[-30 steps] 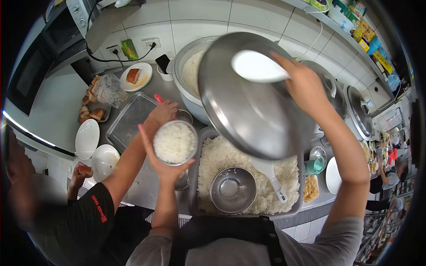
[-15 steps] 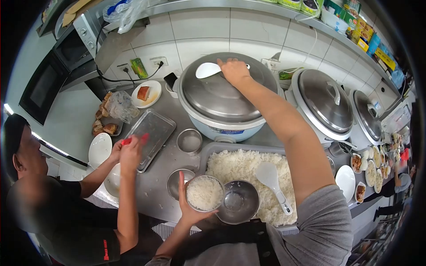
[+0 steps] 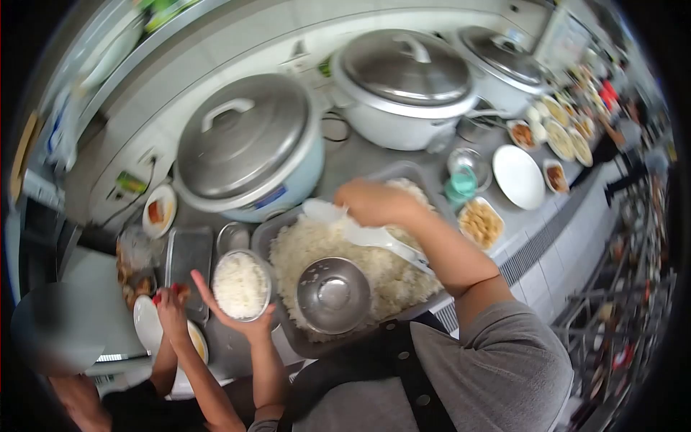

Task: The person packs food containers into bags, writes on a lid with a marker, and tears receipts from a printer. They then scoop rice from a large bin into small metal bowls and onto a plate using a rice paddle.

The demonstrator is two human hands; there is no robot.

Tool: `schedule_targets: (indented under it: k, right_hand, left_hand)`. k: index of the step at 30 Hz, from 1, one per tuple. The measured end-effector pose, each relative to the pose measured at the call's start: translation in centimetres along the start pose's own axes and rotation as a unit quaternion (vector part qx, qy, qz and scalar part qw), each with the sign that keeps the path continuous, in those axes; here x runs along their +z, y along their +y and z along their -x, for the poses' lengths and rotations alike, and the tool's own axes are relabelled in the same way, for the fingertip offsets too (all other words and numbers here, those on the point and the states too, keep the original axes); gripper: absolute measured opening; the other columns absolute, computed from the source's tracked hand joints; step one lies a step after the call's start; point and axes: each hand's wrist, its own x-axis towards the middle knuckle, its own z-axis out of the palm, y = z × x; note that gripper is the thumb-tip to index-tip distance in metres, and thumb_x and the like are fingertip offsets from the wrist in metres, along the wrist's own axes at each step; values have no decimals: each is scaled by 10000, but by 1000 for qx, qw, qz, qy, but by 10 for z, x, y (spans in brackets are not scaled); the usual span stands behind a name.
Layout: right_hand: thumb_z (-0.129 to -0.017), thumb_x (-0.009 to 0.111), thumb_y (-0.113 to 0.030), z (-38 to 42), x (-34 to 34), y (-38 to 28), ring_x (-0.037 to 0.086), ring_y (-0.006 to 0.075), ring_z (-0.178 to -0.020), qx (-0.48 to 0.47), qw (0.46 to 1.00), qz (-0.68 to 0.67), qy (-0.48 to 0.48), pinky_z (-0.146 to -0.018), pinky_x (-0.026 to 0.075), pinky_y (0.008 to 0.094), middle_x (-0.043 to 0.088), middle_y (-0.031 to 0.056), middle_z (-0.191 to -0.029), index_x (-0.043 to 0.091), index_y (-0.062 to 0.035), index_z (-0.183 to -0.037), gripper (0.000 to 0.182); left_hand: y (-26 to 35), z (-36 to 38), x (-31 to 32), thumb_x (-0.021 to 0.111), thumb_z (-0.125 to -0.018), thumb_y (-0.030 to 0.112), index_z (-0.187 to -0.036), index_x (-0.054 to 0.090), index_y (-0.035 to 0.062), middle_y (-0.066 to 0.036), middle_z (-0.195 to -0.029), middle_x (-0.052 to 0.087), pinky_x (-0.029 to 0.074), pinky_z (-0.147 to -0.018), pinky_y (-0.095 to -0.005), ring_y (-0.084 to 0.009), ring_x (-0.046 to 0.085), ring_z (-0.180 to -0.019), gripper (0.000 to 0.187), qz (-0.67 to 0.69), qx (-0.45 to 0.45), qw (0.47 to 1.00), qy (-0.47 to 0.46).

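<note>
My left hand cradles a metal bowl from below, its thumb along the side. White rice is heaped in that bowl. Over the grey tray of rice, my right hand is closed around a white rice paddle; its fingers are slightly blurred. A second white rice paddle lies on the rice just below that hand. Resting on the rice toward the tray's front is another metal bowl, with a few grains inside.
Behind the tray stand a lidded rice cooker and two more cookers. Left, a co-worker's hands work above white plates. A teal cup, a dish of yellowish food and a white plate sit right.
My right hand has left the large cooker's lid and come down over the rice tray with its paddle. The view has swung right; my left hand still holds the filled bowl.
</note>
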Motion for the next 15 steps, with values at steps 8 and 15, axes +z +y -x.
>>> schedule_targets:
  k: [8,15]
  right_hand:
    - [-966,567,-414,70,74,31,636,267,-1113,91,841,-482,228,-946,489,422,665,173,-1179,683,-39,-1131,426]
    - [-989,394,-580,252,49,57,505,294,-1299,-9,235,-958,166,-1132,354,448,508,130,-1433,480,-83,-1407,656]
  left_hand:
    - [65,30,112,843,-586,649,-1506,193,-72,-215,-1575,209,372,-1117,-453,-325,385,-1379,1338,77,34,986,-141]
    - [162,114,252,938,-558,423,-1538,96,-11,-246,-1584,159,228,-1158,-553,-472,211,-1431,1363,55,-1,923,-381]
